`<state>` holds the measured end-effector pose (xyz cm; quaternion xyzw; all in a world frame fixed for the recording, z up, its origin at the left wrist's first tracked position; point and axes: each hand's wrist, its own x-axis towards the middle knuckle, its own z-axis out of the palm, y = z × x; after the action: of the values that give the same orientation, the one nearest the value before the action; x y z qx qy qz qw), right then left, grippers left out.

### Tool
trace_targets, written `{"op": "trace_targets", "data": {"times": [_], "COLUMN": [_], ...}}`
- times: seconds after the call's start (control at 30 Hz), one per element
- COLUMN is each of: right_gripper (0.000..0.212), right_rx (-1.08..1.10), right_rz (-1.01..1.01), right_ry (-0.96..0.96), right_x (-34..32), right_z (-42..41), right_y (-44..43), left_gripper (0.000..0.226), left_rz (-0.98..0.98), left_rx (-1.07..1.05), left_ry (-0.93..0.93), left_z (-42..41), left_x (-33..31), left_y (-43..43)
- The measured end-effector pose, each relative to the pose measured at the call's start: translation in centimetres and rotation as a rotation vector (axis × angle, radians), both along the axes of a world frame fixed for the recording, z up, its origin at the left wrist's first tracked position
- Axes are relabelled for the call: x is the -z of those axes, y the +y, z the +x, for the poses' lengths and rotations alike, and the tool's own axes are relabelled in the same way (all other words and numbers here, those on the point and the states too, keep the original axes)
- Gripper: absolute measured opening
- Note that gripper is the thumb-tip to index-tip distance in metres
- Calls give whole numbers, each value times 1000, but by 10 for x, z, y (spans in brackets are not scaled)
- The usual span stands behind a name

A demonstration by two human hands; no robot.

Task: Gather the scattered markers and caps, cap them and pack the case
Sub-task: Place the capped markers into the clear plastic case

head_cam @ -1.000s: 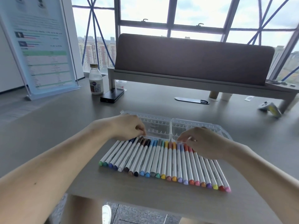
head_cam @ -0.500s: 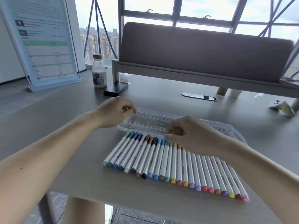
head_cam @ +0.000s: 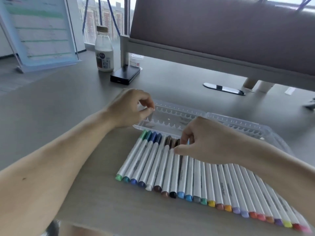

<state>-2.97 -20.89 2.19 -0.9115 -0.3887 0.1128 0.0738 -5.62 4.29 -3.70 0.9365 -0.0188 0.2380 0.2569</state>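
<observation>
A long row of white-barrelled markers lies side by side on the grey table, all capped, with coloured ends toward me. Behind the row a clear plastic case lies open with two scalloped halves and nothing in its visible slots. My left hand is at the case's near left corner, thumb and forefinger pinched at its rim. My right hand rests over the far ends of the markers. Its thumb and fingertips close around the brown- and black-capped ones and hide the caps of those further right.
A milk bottle, a black box and a small white jar stand at the back left. A sign stand is further left, a padded divider runs across the back, and a cable slot sits beyond the case.
My left hand has left the marker tops and gone up to the case's left corner. My right hand has slid left along the row. The view has tipped down and closer.
</observation>
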Motion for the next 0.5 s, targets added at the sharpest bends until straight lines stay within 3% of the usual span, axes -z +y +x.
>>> {"op": "trace_targets", "data": {"times": [0.5], "right_gripper": [54], "right_rx": [59], "right_rz": [-38], "right_ry": [-35], "right_x": [1], "right_z": [0], "right_y": [19], "left_gripper": [13], "left_rz": [8], "left_rx": [-17], "left_ry": [-17], "left_z": [0], "left_x": [3], "left_y": [2]}}
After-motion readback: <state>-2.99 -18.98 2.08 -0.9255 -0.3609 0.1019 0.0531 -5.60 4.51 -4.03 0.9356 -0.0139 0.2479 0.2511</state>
